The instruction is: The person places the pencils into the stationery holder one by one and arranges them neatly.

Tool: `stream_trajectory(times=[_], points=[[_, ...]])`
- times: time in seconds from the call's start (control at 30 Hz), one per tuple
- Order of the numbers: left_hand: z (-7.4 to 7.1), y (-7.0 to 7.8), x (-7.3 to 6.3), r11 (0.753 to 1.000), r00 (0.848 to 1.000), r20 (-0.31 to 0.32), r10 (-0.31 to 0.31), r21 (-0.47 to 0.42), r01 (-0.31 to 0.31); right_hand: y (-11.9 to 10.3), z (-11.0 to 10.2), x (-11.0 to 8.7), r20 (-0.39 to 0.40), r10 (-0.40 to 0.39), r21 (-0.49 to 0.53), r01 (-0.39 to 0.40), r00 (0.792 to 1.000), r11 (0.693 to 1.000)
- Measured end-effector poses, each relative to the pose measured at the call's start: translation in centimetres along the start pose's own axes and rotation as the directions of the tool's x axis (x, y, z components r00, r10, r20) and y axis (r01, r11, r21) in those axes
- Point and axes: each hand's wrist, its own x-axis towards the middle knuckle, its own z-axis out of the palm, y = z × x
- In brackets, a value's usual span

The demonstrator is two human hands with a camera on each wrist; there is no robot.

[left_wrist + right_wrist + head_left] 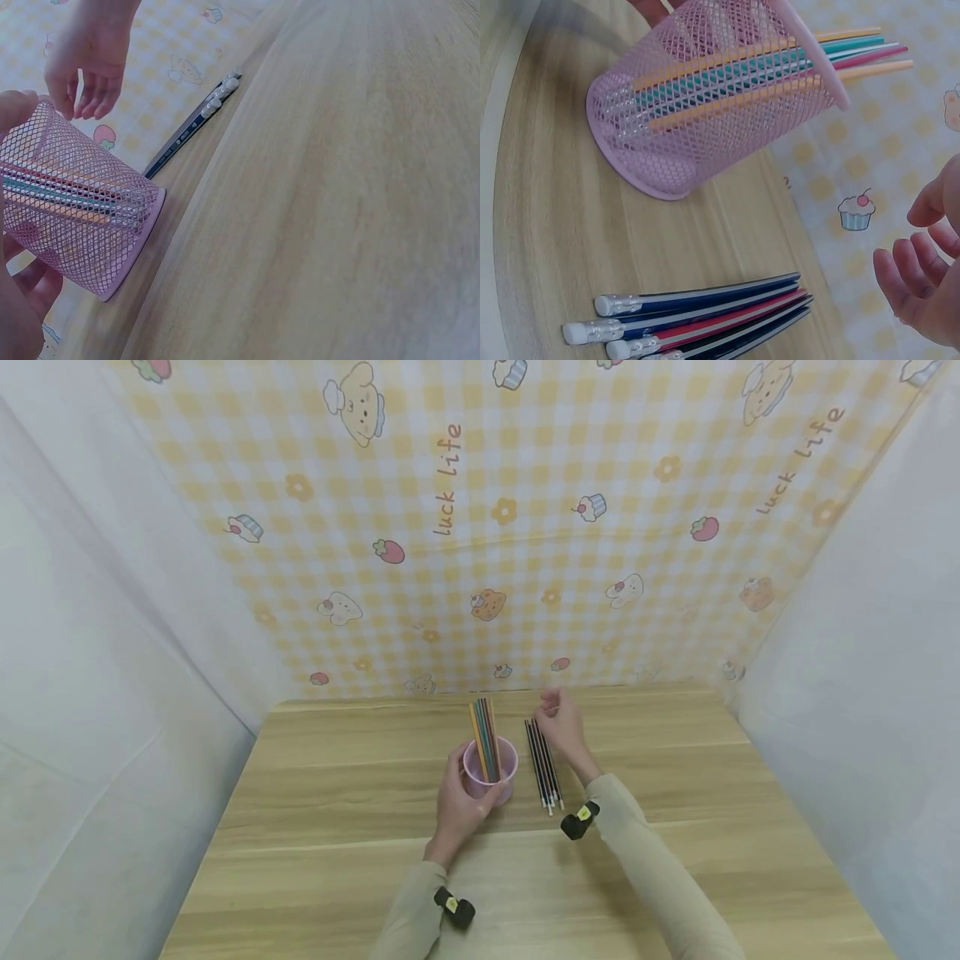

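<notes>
Curls left hand (459, 802) round the pink cup (720, 139); hangs right hand (562, 727), loose and empty, by the dark pencils (544, 766) on the table (337, 793); probably light, stiff and slippery, best pinched halfway along.

Flat, diffuse light all over the room; can't tell the source from here. Head view: bright, low contrast, faint soft shadow near the right sleeve (652, 864) on the surface (322, 777); wide-angle stretch splays the white side panels (97, 652); printed backdrop (480, 485) fades low right. Left wrist view: dimmer, cool cast, pale sheen across the upper surface, grain soft. Right wrist view: dimmish, soft shadow left of the pink cup (720, 142), backdrop slightly soft.
</notes>
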Motion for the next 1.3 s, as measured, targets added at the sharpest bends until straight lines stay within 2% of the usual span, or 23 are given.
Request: stream_trajectory(times=[0.37,0.8,1.0,1.13,1.3], points=[[-0.1,0.1,0.0,1.0,0.999,0.023,-0.028,0.002,0.028,2.1,0.0,-0.1,-0.011,0.085,0.0,-0.085,0.996,0.996],[-0.1,0.2,-0.1,1.0,1.0,0.016,-0.019,0.004,0.019,4.1,0.1,-0.8,0.014,0.11,-0.029,-0.11,0.994,0.994],[0.0,0.0,0.0,1.0,1.0,0.021,-0.02,0.013,0.02,5.2,0.3,-1.1,0.021,0.109,-0.093,-0.106,0.994,0.99],[-0.1,0.0,0.0,1.0,1.0,0.018,-0.012,0.014,0.012,5.7,0.5,-1.2,0.018,0.125,-0.106,-0.122,0.992,0.987],[-0.1,-0.1,0.0,1.0,1.0,0.016,-0.001,0.019,0.001,6.0,0.7,-1.2,0.007,0.108,-0.136,-0.106,0.994,0.985]])
